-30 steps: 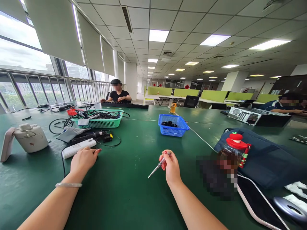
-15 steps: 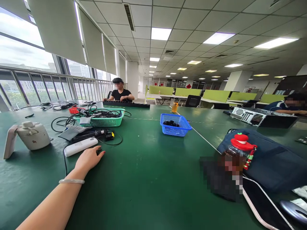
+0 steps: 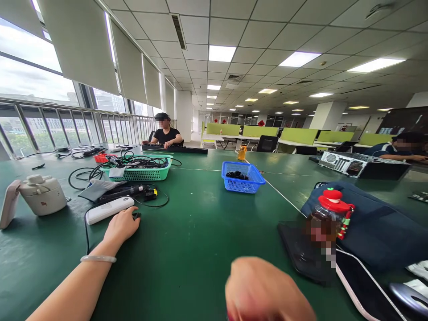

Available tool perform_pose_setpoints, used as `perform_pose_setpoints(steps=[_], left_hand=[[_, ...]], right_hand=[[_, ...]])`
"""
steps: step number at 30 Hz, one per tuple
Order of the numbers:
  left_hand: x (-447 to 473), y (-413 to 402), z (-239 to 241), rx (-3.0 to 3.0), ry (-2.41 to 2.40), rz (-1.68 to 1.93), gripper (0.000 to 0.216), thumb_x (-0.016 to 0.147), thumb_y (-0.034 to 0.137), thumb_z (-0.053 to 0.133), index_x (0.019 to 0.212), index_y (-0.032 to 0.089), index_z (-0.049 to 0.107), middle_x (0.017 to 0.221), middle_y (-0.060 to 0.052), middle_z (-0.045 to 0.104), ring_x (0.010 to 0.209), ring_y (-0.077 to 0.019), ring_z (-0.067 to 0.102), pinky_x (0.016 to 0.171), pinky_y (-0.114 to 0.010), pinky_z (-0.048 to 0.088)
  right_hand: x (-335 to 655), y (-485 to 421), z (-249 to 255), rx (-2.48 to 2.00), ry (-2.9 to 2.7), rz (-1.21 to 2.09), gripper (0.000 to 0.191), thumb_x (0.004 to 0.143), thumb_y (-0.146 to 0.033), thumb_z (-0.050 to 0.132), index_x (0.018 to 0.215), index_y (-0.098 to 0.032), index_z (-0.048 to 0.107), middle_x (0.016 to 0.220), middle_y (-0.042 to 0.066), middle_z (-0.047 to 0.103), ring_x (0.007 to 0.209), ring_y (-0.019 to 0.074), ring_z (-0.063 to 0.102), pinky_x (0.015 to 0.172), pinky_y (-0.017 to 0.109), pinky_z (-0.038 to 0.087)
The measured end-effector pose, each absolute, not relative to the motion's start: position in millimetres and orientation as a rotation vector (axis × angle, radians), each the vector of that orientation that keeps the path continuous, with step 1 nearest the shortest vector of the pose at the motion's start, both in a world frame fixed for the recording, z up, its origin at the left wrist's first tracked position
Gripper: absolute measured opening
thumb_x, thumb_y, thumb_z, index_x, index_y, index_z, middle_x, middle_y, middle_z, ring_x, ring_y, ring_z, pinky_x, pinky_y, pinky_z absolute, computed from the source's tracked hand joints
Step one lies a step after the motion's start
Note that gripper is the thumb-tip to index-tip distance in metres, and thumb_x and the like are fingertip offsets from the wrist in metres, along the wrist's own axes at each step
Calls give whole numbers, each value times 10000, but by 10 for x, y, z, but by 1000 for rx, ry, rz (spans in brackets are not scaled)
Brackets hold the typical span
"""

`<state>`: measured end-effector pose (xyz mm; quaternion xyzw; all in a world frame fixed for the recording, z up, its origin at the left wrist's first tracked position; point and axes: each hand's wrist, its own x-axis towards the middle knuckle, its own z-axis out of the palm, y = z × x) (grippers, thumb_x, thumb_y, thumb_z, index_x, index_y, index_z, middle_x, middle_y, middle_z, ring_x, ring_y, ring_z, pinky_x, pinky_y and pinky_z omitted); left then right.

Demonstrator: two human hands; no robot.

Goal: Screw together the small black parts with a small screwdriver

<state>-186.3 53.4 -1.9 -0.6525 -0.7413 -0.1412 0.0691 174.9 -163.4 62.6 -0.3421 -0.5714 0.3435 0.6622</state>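
Left hand (image 3: 121, 226) half-curled against small black object (image 3: 136, 216), hold uncertain, long white plastic bar (image 3: 110, 210) alongside, blurred cut-off right hand (image 3: 265, 290), openness, contents hidden

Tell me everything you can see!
Table: one, green, foreground
White device: one, white, left side
Small black object: one, black, right of white device
Blue basket: one, blue, table middle
Parts: many, black, in blue basket
Green basket: one, green, left
Cables: several, mostly black, around green basket
Jug: one, cream, far left
Container: one, orange, behind blue basket
Bottle: one, red-lidded, right
Bag: one, navy, behind bottle
Phone: one, black, pink-edged, lower right
Computer case: one, silver-black, far right
People: two, dark-topped, across table and far right
Partitions: several, lime, background
Blinds: several, grey, upper left
Ceiling lights: several, white, overhead
Bracelet: one, pale, lower left
Left hand: one, bare, at small black object
Right hand: one, bare, blurred, bottom
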Motion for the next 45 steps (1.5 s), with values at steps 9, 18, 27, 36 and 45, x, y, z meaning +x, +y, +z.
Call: perform_pose_setpoints(steps=[9,18,27,36,45], left_hand=[[-1885,563,-51,-1965,-2100,-520,511,790,334,488,1262,156,572,1291,-147,559,1114,-301,586,966,-388,454],[-1737,333,245,-1894,-2000,-871,519,808,397,469,1262,164,568,1307,-131,540,1170,-306,543,1030,-417,420],[-1780,212,165,-1877,-2074,-678,549,817,358,485,1309,117,527,1259,-185,570,1099,-334,586,994,-439,432],[-1782,222,150,-1875,-2186,-481,594,832,344,491,1372,97,466,1261,-184,586,1118,-328,578,987,-418,424],[-1758,243,126,-1889,-2260,-357,640,830,383,463,1405,105,432,1213,-188,622,1122,-337,577,955,-409,430]], right_hand=[[1841,-418,336,-865,-1355,628,184,886,-324,517,1001,-218,614,607,-33,534,520,116,471,484,232,398],[1990,-381,99,-945,-1156,764,245,829,-390,572,996,-212,589,588,-40,530,487,107,422,438,220,336],[1929,-409,41,-971,-1188,795,251,819,-384,581,996,-207,596,587,-35,534,493,110,437,436,220,338],[1912,-404,37,-1016,-1171,813,255,809,-390,578,984,-206,595,578,-37,526,492,113,421,445,228,340],[1911,-405,17,-1015,-1195,804,234,814,-369,574,980,-206,600,583,-36,531,494,115,433,452,232,359]])
